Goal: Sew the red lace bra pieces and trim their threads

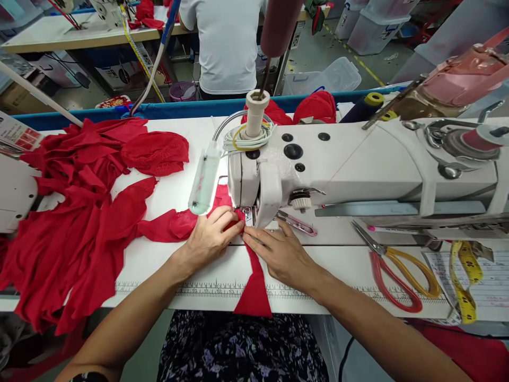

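Observation:
A white sewing machine [358,159] stands before me, its presser foot [248,215] down over red fabric [254,281]. One strip of this fabric hangs towards me, its wide end at the table's front edge. My left hand [212,233] is closed, with bent fingers on the red fabric just left of the foot. Flat and stretched out, the fingers of my right hand [284,257] touch the fabric's edge in front of the foot, with the thumb apart. The fingertips partly cover the sewn spot. A lit lamp [204,180] hangs above my left hand.
A large heap of red fabric pieces [79,212] covers the left side. Thread snips [298,223] lie behind my right hand. Further right are scissors [393,265], a yellow measuring tape [465,281] and lined paper [493,281]. A co-worker in a white shirt [226,48] is beyond the table.

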Demonstrator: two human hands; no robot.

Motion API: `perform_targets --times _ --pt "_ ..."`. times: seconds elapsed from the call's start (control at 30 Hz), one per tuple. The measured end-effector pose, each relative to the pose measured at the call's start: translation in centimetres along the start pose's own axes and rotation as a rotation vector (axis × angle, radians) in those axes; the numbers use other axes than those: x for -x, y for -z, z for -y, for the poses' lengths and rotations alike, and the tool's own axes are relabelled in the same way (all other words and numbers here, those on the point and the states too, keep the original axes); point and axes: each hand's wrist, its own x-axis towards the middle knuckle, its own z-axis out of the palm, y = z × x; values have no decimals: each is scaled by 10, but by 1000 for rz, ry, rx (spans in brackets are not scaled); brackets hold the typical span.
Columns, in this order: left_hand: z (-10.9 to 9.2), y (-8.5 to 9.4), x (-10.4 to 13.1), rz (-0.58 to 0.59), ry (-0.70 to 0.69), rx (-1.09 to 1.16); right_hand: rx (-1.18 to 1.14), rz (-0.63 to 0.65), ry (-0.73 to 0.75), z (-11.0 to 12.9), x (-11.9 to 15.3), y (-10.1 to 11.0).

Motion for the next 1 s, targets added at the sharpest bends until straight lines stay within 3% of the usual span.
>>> perform_targets --times 0.37,0.8,1.0 --pt "-4 5 -4 -78 -25 -36 -8 -17 -1 0 5 -2" --pt "-2 5 -11 -49 11 -45 -19 3 -42 -6 2 -8" --pt "-3 9 -4 -184 27 -135 -5 18 -40 0 6 -4"
